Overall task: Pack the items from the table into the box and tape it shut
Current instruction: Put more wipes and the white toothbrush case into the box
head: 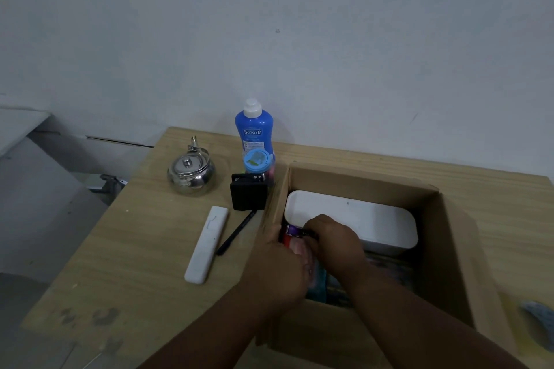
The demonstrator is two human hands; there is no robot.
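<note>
While both hands reach into the open box point(353, 186), the right hand point(332, 244) grips a colourful packet point(292, 234) at the box's left wall. The grip of the left hand point(280, 266) beside it cannot be told.

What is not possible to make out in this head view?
1. Packet in the box: mostly covered by both hands, print blurred.
2. Left hand and right hand: fingers hidden or blurred, grip unclear.
3. Grey thing at the right edge: cut off, blurred.
4. Jar: lower part hidden by the black block.
</note>
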